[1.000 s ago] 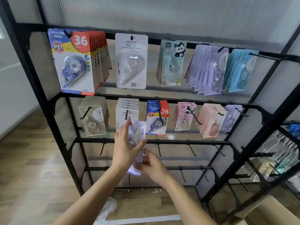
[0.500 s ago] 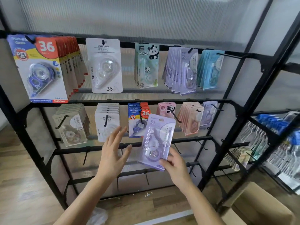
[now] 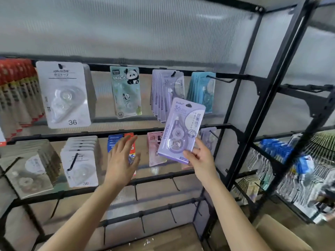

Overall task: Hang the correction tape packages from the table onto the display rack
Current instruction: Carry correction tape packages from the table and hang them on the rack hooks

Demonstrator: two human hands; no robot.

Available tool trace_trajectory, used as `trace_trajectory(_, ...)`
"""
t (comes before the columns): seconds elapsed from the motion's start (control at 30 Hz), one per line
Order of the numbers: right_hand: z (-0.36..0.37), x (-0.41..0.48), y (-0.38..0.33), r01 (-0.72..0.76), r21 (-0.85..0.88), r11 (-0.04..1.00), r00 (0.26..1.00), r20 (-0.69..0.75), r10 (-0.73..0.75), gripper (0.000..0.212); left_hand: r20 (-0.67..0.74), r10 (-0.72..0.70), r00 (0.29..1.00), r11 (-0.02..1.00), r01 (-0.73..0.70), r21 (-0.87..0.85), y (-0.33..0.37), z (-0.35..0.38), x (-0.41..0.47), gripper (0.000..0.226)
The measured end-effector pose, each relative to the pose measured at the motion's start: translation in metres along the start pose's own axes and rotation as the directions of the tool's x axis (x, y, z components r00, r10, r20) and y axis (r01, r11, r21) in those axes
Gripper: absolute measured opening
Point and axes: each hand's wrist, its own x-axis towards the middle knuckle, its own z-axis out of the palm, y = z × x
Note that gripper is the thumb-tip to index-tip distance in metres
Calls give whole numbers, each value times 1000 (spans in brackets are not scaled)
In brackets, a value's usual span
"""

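Because the right hand [image 3: 201,160] pinches the purple package [image 3: 179,131] by its lower corner, the hole at its top is free to meet a hook. Seen from the head, the package hangs tilted in the air just below and in front of the matching purple stack [image 3: 163,95] on the rack [image 3: 270,84], likely its destination. Below and left of that stack, the left hand [image 3: 121,160] hovers with fingers spread, holding nothing, probably ready to steady the card.

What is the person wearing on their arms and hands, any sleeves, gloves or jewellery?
Nothing visible. The left hand and right hand are bare, with no gloves, rings or watch; the left forearm and right forearm show no sleeves as far as the frame's edge.
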Motion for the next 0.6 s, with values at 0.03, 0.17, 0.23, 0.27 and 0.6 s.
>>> trace_trajectory(0.03, -5, 5, 2, 5, -2, 1000, 1000, 11, -5, 45, -5, -21, 1000, 999, 21, 37, 1, 4, 7, 52)
trace_trajectory(0.17, -34, 13, 24, -27, -16, 1000, 1000, 10, 27, 45, -49, -59, 997, 989, 65, 133, 6, 25, 21, 49)
trace_trajectory(0.23, -55, 13, 40, -52, -35, 998, 999, -8, 52, 44, -41, 27, 999, 992, -21, 124, 19, 41, 25, 48)
trace_trajectory(0.27, -66, 13, 48, -67, -45, 997, 998, -17, 66, 44, -20, 70, 997, 990, -67, 122, 28, 50, 28, 51)
trace_trajectory(0.6, -173, 12, 125, -292, -131, 947, 955, -98, 281, 39, 108, 93, 990, 972, -114, 204, 79, 137, 53, 55)
